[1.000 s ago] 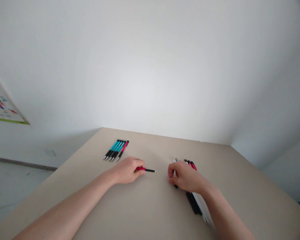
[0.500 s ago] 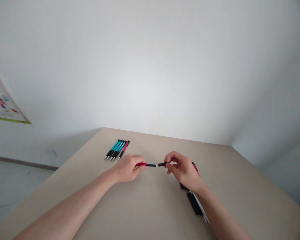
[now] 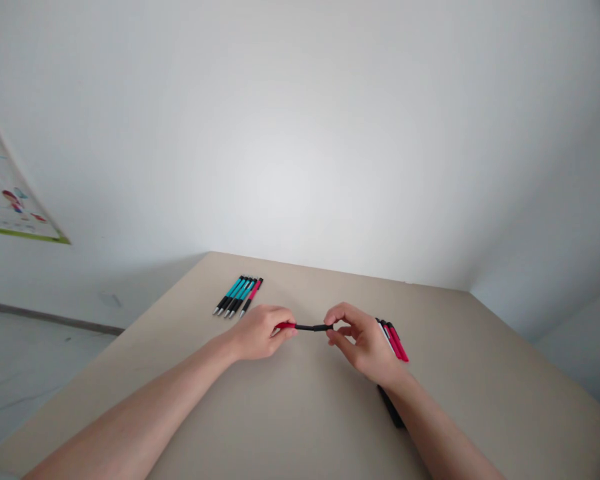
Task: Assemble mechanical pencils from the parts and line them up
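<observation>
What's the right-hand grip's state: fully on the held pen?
Not fully: grip meets pen end-on, slightly angled, black shaft bare. Whether they overlap: cannot tell.

Soft, fairly bright light; wall (image 3: pixel 300 167) glows nr centre, dims twd 3 o'clock. Faint shadow on it btwn 8 & 9, by desk (image 3: pixel 290 413). Dark corner approx 1–2. Poster (image 3: pixel 5 180) at 9 blurry, small print unreadable. Wide-angle stretch at edges.

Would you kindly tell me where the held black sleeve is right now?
In the head view, the black sleeve is just right of centre, held by the right hand, its tip seemingly meeting the red-and-black pen part in the left hand.
</observation>
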A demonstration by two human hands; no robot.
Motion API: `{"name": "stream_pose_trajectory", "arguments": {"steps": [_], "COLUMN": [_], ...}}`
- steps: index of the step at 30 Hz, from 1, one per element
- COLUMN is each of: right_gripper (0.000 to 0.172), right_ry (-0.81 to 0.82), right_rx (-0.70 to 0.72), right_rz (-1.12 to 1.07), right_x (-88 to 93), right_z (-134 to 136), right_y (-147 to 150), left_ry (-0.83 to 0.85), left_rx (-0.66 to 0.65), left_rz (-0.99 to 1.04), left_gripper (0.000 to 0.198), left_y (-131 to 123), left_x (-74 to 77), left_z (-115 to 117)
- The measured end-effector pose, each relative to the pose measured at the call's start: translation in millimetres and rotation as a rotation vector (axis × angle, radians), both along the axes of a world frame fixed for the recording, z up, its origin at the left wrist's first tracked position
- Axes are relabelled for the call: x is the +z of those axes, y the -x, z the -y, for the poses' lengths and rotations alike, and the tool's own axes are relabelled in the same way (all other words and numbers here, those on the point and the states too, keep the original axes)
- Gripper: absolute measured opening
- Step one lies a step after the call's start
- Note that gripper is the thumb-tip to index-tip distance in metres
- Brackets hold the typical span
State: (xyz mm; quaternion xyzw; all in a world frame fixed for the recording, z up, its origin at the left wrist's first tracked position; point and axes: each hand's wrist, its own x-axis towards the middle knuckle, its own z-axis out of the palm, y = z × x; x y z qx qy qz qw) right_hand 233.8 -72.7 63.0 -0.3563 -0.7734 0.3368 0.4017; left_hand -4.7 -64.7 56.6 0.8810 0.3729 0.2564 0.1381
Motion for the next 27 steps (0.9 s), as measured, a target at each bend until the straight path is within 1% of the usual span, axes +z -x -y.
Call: {"name": "stream_pose_trajectory", "arguments": {"steps": [4,13,22,27], "right_gripper": [0.01,0.013,0.014,0.019], "right_ry": [-0.075,-0.172,-0.176,-0.168], "right_rx": [0.0,-0.032,-0.03,-0.018], "right_rz": [0.041,0.112,0.127,0.221], "right_x": [-0.3,-0.1,1.1,-2.4], "right_z": [2,2,4,3], "right_y": [3,8,11,13], "left_ry": [-0.011,-0.058,-0.052,-0.032], "left_rx": [0.007,0.015,0.002,-0.021], "left_rz": [-0.007,-0.031,-0.033,-0.031], "left_gripper": [0.015,0.017,0.017,0.019], "left_y": [0,2,4,2], "left_x": [0.0,-0.8,-4.4,-4.7], "left_z": [0,-1,-2,-2]}}
